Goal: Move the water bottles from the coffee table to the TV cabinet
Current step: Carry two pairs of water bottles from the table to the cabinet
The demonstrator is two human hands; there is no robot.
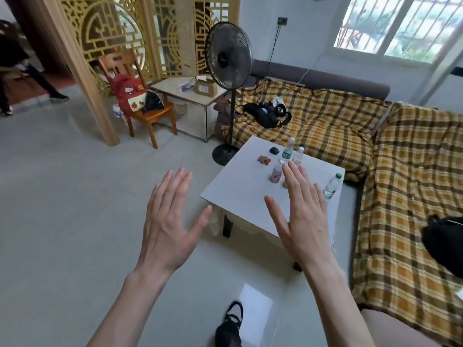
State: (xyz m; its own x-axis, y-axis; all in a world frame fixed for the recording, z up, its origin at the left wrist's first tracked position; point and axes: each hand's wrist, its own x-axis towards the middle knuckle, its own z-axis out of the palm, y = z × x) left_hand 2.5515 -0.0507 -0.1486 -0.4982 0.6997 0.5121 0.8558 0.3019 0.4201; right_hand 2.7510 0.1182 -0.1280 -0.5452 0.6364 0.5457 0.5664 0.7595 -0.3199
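Observation:
Several clear water bottles stand on the white coffee table [240, 194]. A green-labelled bottle [287, 152] and a pink-labelled bottle [298, 156] are at the far side. Another pink-labelled bottle [276, 173] stands nearer, and one more is mostly hidden behind my right hand. A green-capped bottle [332, 186] stands at the table's right edge. My left hand [170, 219] is raised over the floor left of the table, fingers straight, holding nothing. My right hand [300, 216] is held flat above the table, also holding nothing. The TV cabinet is out of view.
A black standing fan [228, 63] stands just beyond the table. A plaid-covered sofa [325, 121] wraps the back and right, with black bags on it. A wooden chair [150, 113] with a red backpack and a low white side table [188, 96] sit at the left. Open floor lies left.

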